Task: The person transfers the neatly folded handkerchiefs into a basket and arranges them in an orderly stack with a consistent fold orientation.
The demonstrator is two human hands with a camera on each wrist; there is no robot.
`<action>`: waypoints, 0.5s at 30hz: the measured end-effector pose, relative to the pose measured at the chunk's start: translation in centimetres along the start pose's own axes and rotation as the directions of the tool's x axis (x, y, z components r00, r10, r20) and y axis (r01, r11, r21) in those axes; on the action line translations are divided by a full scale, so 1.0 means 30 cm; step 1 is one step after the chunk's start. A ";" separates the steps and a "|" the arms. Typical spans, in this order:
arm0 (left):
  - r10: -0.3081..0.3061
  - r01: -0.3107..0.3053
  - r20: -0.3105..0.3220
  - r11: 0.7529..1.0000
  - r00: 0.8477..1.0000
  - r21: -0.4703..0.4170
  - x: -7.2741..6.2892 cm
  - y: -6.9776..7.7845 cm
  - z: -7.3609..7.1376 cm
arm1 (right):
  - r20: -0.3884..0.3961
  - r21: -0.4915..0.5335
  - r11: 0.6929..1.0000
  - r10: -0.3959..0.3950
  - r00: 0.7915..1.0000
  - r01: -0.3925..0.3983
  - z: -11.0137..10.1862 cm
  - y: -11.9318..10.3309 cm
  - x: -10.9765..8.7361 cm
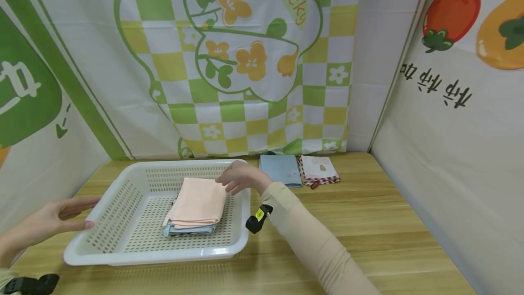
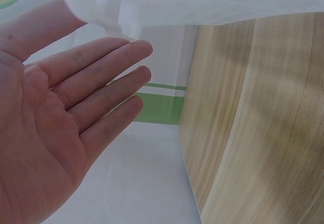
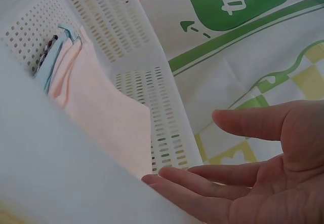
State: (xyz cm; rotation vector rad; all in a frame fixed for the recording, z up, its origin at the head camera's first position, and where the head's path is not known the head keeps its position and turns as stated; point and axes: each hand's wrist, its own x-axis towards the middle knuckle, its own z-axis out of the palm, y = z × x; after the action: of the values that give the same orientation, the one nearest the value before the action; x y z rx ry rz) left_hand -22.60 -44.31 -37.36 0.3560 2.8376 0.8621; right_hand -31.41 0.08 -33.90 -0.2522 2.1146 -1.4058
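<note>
The left hand [image 1: 51,222], fingers straight, is beside the basket [image 1: 143,257], probably light and stiff, best held by its rim. Inside, the pink cloth [image 1: 200,199] looks soft, pinchable at its folds; the right hand [image 1: 244,176], fingers relaxed, is at its far corner.

A checked curtain [image 1: 251,63] hangs behind the table [image 1: 376,222]

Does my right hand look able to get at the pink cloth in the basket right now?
Probably yes: your right hand is over the basket, close by the pink cloth, and nothing lies on top of that cloth.
</note>
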 end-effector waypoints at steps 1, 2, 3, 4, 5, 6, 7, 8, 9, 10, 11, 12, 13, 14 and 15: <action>0.005 -0.005 -0.004 1.000 1.000 0.004 0.000 -0.002 0.000 | 0.002 0.000 1.000 -0.009 1.000 0.009 -0.002 0.001 -0.003; 0.005 -0.005 -0.005 1.000 1.000 0.004 0.001 -0.003 0.000 | 0.006 0.002 1.000 -0.018 1.000 0.018 -0.004 0.002 -0.005; 0.005 -0.005 -0.006 1.000 1.000 0.011 0.001 -0.003 0.000 | 0.007 0.000 1.000 -0.026 1.000 0.026 -0.005 0.002 -0.008; 0.002 -0.002 -0.005 1.000 1.000 0.014 0.002 -0.003 0.000 | 0.008 -0.003 0.999 -0.032 0.999 0.032 -0.007 0.002 -0.010; 0.001 -0.001 -0.003 1.000 1.000 0.019 0.002 -0.001 0.000 | 0.010 -0.006 0.999 -0.037 0.999 0.037 -0.008 0.001 -0.014; -0.002 0.003 -0.001 1.000 1.000 0.025 0.002 0.001 0.000 | 0.011 -0.008 0.999 -0.041 0.999 0.041 -0.010 0.001 -0.016; -0.009 0.009 0.003 1.000 1.000 0.029 0.002 0.003 0.000 | 0.012 -0.013 0.999 -0.046 0.999 0.046 -0.011 0.000 -0.019; -0.016 0.016 0.006 0.999 1.000 0.033 0.002 0.006 0.000 | 0.015 -0.016 0.999 -0.049 0.999 0.049 -0.012 -0.001 -0.022; -0.023 0.023 0.007 0.999 1.000 0.038 0.001 0.009 0.000 | 0.016 -0.016 0.998 -0.052 0.999 0.052 -0.013 -0.002 -0.024; -0.029 0.028 0.007 0.999 1.000 0.039 0.000 0.012 0.000 | 0.019 -0.018 0.998 -0.055 0.998 0.056 -0.014 -0.002 -0.026; -0.024 0.024 0.009 0.999 1.000 0.039 -0.001 0.016 0.001 | 0.020 -0.020 0.998 -0.059 0.998 0.059 -0.016 -0.003 -0.029; -0.022 0.021 0.011 0.999 1.000 0.038 -0.003 0.020 0.001 | 0.022 -0.020 0.998 -0.061 0.998 0.062 -0.017 -0.003 -0.031; -0.020 0.019 0.011 0.999 1.000 0.039 -0.004 0.024 0.002 | 0.022 -0.020 0.998 -0.064 0.998 0.064 -0.019 -0.004 -0.033; -0.023 0.023 0.007 0.999 1.000 0.047 -0.005 0.027 0.002 | 0.021 -0.017 0.998 -0.066 0.998 0.066 -0.021 -0.003 -0.034; -0.019 0.018 0.008 0.999 1.000 0.046 -0.007 0.030 0.003 | 0.019 -0.015 0.997 -0.069 0.997 0.069 -0.022 -0.003 -0.035</action>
State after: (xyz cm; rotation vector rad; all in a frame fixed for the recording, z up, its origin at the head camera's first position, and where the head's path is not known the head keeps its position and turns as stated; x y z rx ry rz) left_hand -22.22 -43.58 -36.91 0.3380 2.8519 0.7915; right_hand -30.94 1.05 -33.26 -0.3462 2.1209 -1.4216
